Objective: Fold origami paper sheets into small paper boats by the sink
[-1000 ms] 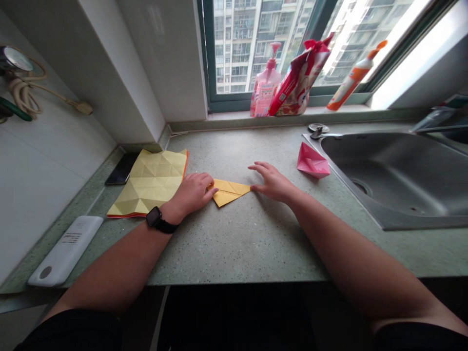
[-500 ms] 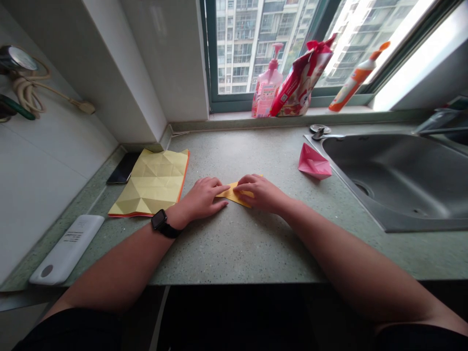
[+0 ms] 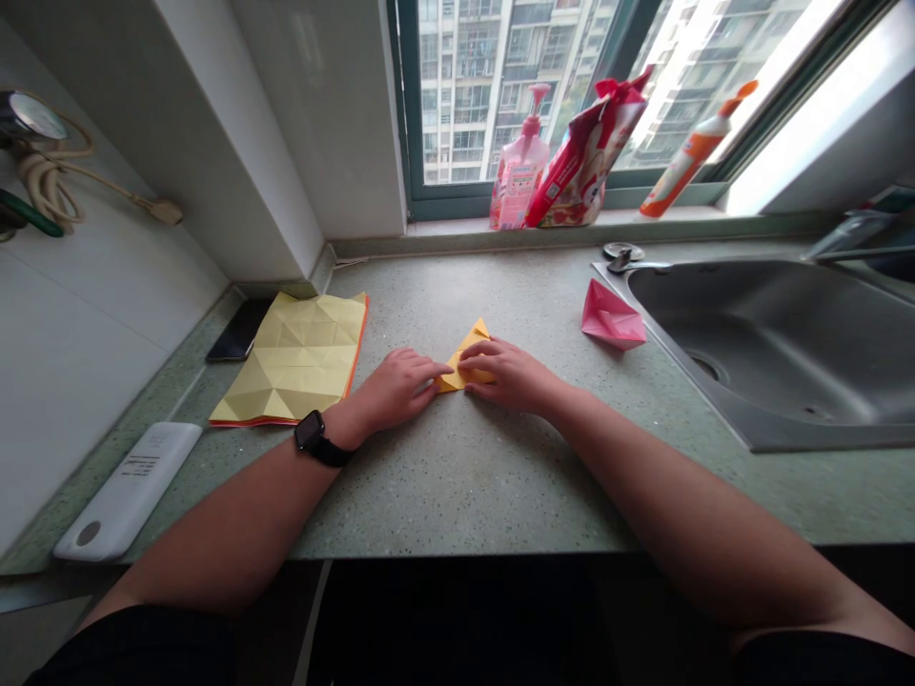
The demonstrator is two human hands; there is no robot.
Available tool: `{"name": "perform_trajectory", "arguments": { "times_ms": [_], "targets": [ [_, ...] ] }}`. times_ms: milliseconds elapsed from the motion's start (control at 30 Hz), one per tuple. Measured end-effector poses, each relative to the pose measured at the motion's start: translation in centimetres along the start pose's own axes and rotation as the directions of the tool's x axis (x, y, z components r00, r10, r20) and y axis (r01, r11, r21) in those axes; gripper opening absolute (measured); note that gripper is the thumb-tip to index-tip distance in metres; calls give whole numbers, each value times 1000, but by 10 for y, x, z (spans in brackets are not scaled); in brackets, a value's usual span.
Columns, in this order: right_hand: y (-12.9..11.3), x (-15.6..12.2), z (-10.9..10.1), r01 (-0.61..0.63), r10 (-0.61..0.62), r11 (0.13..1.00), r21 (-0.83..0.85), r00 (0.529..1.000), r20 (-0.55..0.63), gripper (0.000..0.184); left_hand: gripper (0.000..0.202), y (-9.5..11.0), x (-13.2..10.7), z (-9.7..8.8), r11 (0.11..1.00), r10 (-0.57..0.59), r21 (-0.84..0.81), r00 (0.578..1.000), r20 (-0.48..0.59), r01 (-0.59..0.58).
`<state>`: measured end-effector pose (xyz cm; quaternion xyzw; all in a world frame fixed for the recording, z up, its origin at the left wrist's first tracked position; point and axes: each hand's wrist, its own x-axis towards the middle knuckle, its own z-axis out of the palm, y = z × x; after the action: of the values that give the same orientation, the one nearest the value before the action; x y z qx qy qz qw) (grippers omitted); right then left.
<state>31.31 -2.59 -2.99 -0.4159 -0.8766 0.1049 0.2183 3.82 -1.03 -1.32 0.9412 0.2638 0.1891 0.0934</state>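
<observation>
I have both hands on a small orange-yellow folded paper [image 3: 470, 344], which lies on the speckled surface [image 3: 457, 476] to the left of the steel sink [image 3: 793, 445], well apart from it. My left hand [image 3: 392, 387] reaches in on the side away from the sink, its fingers stretched out with the index tip touching the paper. My right hand [image 3: 518, 374], on the side nearer the sink, arches its fingers over the paper and hides part of it. I cannot tell whether either hand pinches the sheet or only presses it down. I judge the folding to be partway along: the piece is compact, with a pointed far tip, yet looks fairly flat. How many folds are left, I cannot say. Just left of the sink's far corner sits a pink folded paper [image 3: 612, 317], already shaped and standing. Farthest left of the sink lies a stack of creased paper [image 3: 300, 353], a pale-yellow sheet spread on top.
</observation>
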Motion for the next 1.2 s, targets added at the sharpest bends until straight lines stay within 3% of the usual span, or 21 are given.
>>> {"name": "perform_trajectory", "arguments": {
  "times_ms": [233,367,533,800,1200],
  "targets": [
    [-5,2,1,-7,7,1000,-30,1000,-7,31,35,-2,0,2,998,-35,-46,999,-25,34],
    [-7,3,-2,34,-34,999,31,999,14,34,27,-2,0,3,999,-45,-10,999,-10,44],
    [-7,2,-3,64,-66,996,61,997,43,38,15,-2,1,2,1000,-6,6,1000,-19,6],
    [-11,2,-6,36,-42,997,63,995,95,38,23,-5,3,-3,995,103,2,994,39,-104],
    [-10,1,-7,26,-37,996,91,992,120,38,24,-5,0,-5,994,87,59,990,107,-94]
  ]
}}
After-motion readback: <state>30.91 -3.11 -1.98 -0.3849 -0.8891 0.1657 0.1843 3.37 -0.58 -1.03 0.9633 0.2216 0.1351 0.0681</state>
